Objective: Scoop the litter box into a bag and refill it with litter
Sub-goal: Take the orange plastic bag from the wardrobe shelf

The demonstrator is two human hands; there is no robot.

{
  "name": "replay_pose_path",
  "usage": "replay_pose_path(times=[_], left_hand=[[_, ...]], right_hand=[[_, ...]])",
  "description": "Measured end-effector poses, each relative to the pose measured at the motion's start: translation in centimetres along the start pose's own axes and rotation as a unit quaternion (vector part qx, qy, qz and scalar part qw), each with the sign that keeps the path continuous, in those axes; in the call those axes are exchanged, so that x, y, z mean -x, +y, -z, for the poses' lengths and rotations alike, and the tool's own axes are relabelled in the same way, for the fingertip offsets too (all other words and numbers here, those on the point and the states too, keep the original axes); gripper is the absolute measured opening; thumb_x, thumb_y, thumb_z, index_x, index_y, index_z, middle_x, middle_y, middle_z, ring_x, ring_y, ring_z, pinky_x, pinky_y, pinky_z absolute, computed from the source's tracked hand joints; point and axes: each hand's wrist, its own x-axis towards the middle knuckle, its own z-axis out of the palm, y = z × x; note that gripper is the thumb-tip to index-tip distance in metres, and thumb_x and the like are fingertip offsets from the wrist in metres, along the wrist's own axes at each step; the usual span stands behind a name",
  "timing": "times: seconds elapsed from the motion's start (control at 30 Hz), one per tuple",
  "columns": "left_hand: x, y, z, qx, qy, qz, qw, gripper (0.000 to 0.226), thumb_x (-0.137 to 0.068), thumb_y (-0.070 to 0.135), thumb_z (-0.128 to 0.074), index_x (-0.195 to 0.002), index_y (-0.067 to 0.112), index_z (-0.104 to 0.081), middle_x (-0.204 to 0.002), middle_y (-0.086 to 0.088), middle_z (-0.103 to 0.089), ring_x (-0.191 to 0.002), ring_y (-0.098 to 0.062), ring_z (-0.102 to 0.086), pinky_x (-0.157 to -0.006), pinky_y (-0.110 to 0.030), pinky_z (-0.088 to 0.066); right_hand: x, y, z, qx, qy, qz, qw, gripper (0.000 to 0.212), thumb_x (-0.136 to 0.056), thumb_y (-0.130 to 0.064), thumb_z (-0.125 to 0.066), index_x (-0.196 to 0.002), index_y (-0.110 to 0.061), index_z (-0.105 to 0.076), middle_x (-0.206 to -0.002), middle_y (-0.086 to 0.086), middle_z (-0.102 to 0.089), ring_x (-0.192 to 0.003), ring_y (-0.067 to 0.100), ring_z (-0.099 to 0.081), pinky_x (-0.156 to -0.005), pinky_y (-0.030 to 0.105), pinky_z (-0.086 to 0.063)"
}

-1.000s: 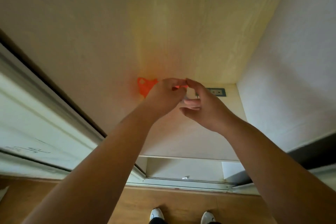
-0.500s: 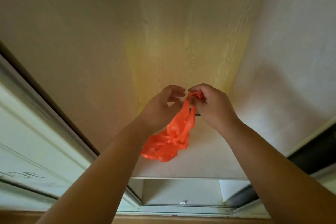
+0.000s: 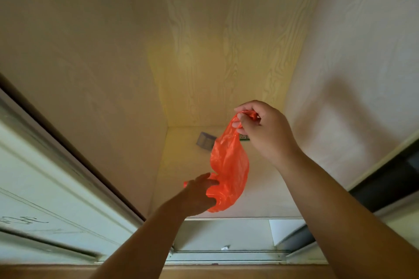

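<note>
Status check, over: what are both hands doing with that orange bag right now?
Right hand pinches orange bag by its top, bag hanging crumpled. Left hand open, fingers touching bag's lower end. No litter box or scoop in view. Nothing blocking.

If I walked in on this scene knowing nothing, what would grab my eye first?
The bright orange plastic bag hanging in the middle of the view, vivid against the pale wood-grain panels. The right hand pinches its top up high, while the left hand reaches in at its crumpled bottom. Behind the bag, a small grey box lies on the shelf surface.
</note>
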Motion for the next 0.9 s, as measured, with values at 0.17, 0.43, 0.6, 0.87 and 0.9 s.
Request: replay_pose_path(times=[0.17, 0.43, 0.6, 0.87, 0.9], left_hand=[[-1.3, 0.3, -1.1, 0.016, -0.017, -0.048, 0.999, 0.075, -0.089, 0.031, -0.071, -0.155, 0.041, -0.036, -0.164, 0.011, -0.029, -0.148, -0.021, -0.035, -0.121, -0.039, -0.030], [-2.7, 3.4, 1.2, 0.145, 0.139, -0.078, 0.977, 0.053, -0.091, 0.020, -0.067, -0.143, 0.027, -0.056, -0.148, 0.011, -0.048, -0.118, -0.010, -0.060, -0.104, -0.028, -0.048], [-2.0, 5.3, 5.6, 0.075, 0.186, -0.142, 0.969, 0.044, -0.090, 0.022, -0.067, -0.133, 0.026, -0.064, -0.139, 0.009, -0.054, -0.129, -0.012, -0.052, -0.109, -0.023, -0.039], [0.6, 9.0, 11.3, 0.102, 0.268, -0.266, 0.920, 0.026, -0.085, 0.001, -0.069, -0.100, 0.021, -0.077, -0.107, 0.017, -0.058, -0.104, -0.002, -0.059, -0.090, -0.024, -0.052], [0.9, 9.2, 11.8, 0.110, 0.268, -0.280, 0.915, 0.027, -0.084, -0.003, -0.068, -0.098, 0.019, -0.077, -0.105, 0.015, -0.059, -0.104, -0.003, -0.060, -0.089, -0.022, -0.053]], right_hand=[[-0.4, -0.8, 1.1, -0.016, 0.017, -0.004, 1.000, 0.013, -0.100, -0.012, -0.061, -0.109, -0.017, -0.069, -0.093, 0.000, -0.077, -0.086, 0.007, -0.076, -0.087, 0.034, -0.062], [-0.8, -0.4, 2.5, 0.087, 0.036, 0.086, 0.992, 0.042, -0.092, -0.012, -0.070, -0.129, -0.030, -0.063, -0.113, -0.004, -0.063, -0.102, 0.003, -0.064, -0.091, 0.016, -0.053], [-0.9, 1.0, 2.9, 0.211, -0.036, 0.114, 0.970, 0.058, -0.082, -0.028, -0.082, -0.135, -0.036, -0.059, -0.136, -0.009, -0.043, -0.115, -0.001, -0.055, -0.101, 0.028, -0.051], [-1.4, 0.7, 1.8, 0.291, -0.121, 0.102, 0.944, 0.085, -0.080, -0.040, -0.083, -0.153, -0.041, -0.040, -0.141, -0.003, -0.045, -0.129, 0.015, -0.049, -0.107, 0.036, -0.045], [-1.7, 0.4, 1.9, 0.298, -0.135, 0.098, 0.940, 0.083, -0.081, -0.037, -0.082, -0.153, -0.040, -0.041, -0.138, -0.003, -0.048, -0.127, 0.015, -0.050, -0.107, 0.033, -0.045]])
